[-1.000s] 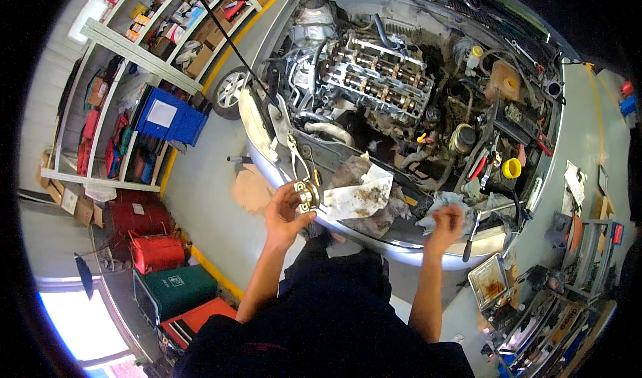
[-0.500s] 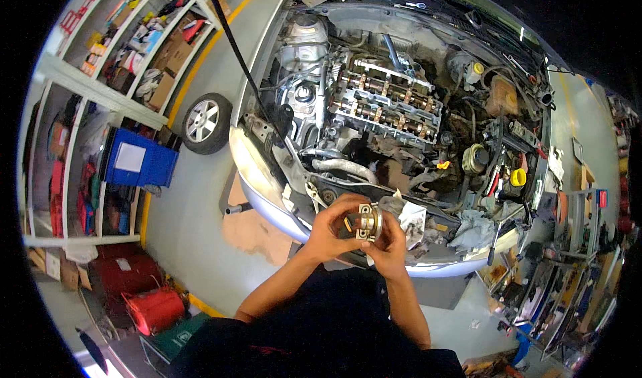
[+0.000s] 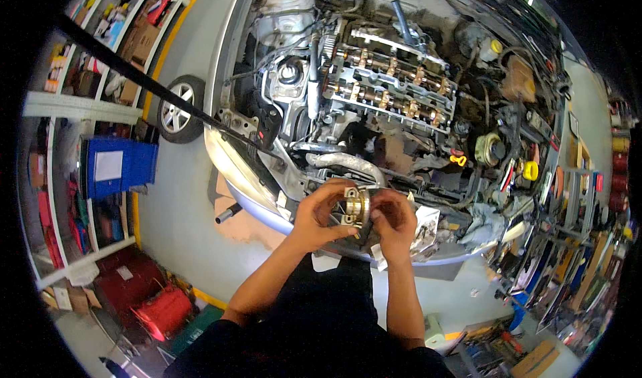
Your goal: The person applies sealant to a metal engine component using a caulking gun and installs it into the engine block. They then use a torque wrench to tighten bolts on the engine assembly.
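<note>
In front of me, over the car's front edge, my left hand (image 3: 319,219) grips a round metal engine part (image 3: 354,207) with a pale bracket-like side and holes at its corners. My right hand (image 3: 396,225) has its fingers bent against the part's right rim, thumb and fingertips close together. Its exact kind is not clear. Something white (image 3: 378,257), like cloth or paper, shows beneath my right hand. Beyond both hands lies the open engine (image 3: 394,87), its camshafts exposed in the cylinder head.
A dark prop rod (image 3: 167,96) slants across the left. A crumpled grey rag (image 3: 488,223) and a stained white sheet (image 3: 426,227) lie on the car's front. On the floor are a wheel (image 3: 180,109) and cardboard (image 3: 251,225). Shelving (image 3: 73,105) stands left; stacked materials (image 3: 568,271) stand right.
My view has moved closer to the engine. The round part has turned slightly in my hands, and my right hand's fingers have shifted along its right rim.
</note>
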Motion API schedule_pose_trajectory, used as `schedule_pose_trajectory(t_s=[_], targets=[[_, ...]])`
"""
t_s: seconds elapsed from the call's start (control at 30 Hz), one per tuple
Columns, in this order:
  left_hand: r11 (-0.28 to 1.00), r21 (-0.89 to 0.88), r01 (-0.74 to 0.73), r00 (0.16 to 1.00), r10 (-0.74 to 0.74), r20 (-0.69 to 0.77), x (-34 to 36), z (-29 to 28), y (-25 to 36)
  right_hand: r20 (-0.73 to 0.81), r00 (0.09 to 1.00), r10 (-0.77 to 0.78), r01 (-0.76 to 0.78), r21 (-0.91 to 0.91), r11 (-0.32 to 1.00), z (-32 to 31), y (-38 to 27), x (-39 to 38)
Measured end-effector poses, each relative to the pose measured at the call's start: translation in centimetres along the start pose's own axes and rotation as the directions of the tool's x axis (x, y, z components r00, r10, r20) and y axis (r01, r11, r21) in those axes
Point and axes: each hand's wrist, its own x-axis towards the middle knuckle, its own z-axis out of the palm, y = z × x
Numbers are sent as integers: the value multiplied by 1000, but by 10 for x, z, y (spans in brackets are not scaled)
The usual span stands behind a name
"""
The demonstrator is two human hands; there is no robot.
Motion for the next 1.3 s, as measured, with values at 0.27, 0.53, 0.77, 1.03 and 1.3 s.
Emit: schedule_pose_trajectory(t_s=[0.27, 0.53, 0.77, 1.03, 1.3], targets=[[993, -72, 90, 973, -103, -209, 7, -36, -23, 75, 997, -16, 24, -113, 993, 2, -6, 122], [991, -94, 92, 941, -118, -316, 47, -56, -66, 90, 989, 114, -106, -90, 990, 11, 33, 165], [962, -110, 249, 874, -272, -402, 87, -81, -83, 93, 986, 142, -134, -87, 987, 4, 52, 204], [997, 23, 75, 938, -63, -341, 141, -83, -95, 364, 903, 228, -267, 60, 962, 2, 60, 220], [998, -45, 43, 944, -56, -324, 181, -61, -89, 327, 919, 222, -281, 145, 949, -1, 65, 236]])
